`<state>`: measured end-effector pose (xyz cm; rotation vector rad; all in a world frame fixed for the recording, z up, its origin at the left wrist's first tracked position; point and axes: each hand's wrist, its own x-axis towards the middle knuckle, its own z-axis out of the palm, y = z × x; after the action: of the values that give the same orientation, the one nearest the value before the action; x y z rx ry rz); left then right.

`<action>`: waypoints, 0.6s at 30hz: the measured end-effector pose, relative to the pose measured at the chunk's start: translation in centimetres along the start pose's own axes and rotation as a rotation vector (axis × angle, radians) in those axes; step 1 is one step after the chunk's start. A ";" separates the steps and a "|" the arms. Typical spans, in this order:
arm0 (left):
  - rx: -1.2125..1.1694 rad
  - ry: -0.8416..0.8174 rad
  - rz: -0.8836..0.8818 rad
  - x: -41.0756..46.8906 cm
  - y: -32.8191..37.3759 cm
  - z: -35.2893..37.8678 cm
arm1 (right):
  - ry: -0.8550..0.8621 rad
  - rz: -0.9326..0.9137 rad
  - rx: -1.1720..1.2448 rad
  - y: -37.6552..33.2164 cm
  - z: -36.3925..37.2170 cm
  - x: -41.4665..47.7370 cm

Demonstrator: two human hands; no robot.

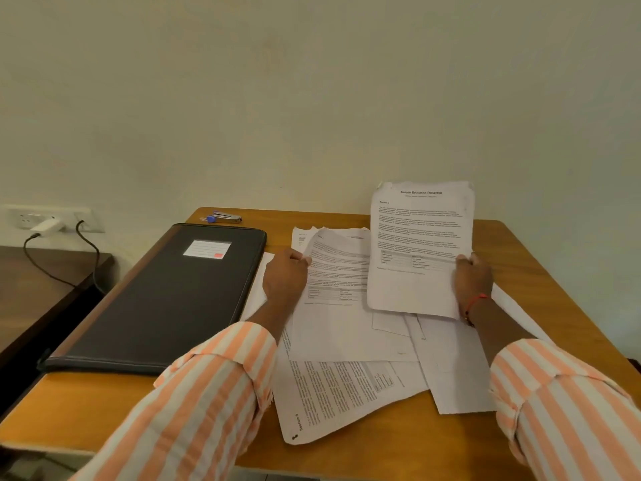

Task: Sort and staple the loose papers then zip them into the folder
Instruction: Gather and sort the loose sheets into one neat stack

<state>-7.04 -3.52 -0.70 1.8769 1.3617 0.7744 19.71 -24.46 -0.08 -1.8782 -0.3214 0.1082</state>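
Note:
Several loose printed papers (347,387) lie scattered on the right half of the wooden table (381,442). My right hand (473,284) grips the right edge of one sheet (419,251), lifted and tilted up above the pile. My left hand (284,279) pinches the left edge of another sheet (338,300) that rises slightly off the pile. A black zip folder (166,296) with a white label lies closed on the table's left side. A small stapler (225,216) sits beyond the folder near the back edge.
The table stands against a plain wall. To the left is a lower dark side table (38,289), and a wall socket (48,220) with a charger and black cables hanging over it.

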 end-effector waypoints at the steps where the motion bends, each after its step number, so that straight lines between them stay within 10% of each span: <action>1: -0.046 0.062 0.027 0.0 0.5 -0.3 | -0.033 -0.005 0.029 -0.5 0.2 -0.3; 12: -0.722 0.257 0.106 3.4 7.4 -5.4 | -0.639 -0.120 0.381 -7.2 4.3 -4.5; 18: -0.739 0.120 -0.008 2.3 7.8 -4.3 | -0.376 -0.148 0.369 -7.4 3.2 -2.8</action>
<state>-5.48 -2.27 8.26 1.2527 0.9539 1.2007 14.99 -20.10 5.57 -1.4567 -0.6510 0.3958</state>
